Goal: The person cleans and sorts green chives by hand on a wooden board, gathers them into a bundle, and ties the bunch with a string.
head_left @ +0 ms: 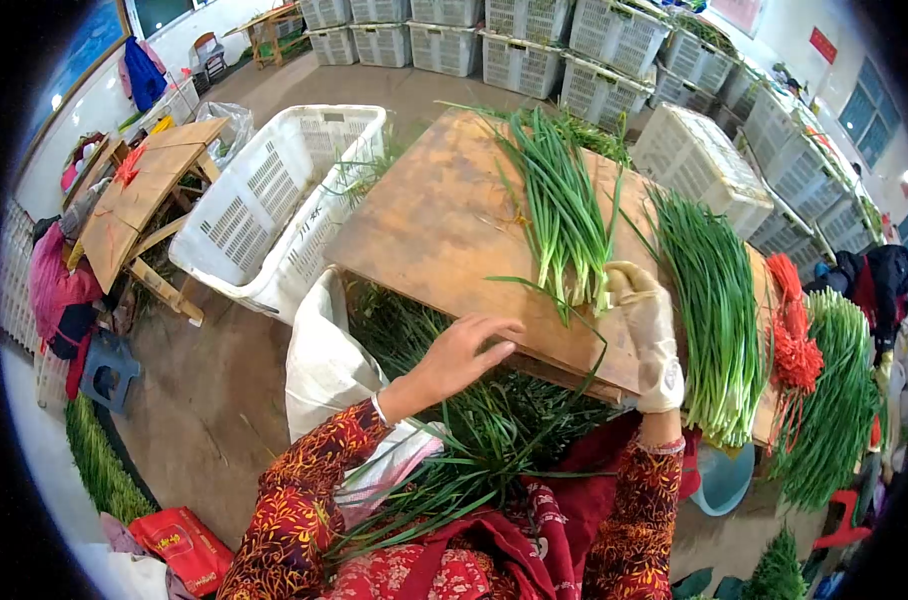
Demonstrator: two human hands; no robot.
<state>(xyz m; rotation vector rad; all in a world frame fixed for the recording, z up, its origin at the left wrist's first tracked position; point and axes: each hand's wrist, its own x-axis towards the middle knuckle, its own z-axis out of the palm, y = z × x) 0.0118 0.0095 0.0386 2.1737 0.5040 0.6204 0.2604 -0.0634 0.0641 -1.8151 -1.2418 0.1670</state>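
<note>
My left hand [461, 362] is bare, its fingers stretched out and apart, over the near edge of the wooden tabletop [424, 220]. Nothing is in it. My right hand [642, 325] wears a pale glove. Its fingers are curled at the white stalk ends of a loose bunch of garlic chives [564, 205], seemingly pinching a few stalks. That bunch lies with its leaves pointing away from me. To its right rests a larger, neatly lined-up pile of garlic chives [719, 310]. Loose leaves [494, 430] cover my lap below the table edge.
Red ties [794, 325] hang at the table's right end, beside another chive pile [829, 400]. A white plastic crate [264, 210] stands left of the table, near a white sack [324, 350]. Stacked crates [519, 65] line the back. A blue basin [724, 478] sits below right.
</note>
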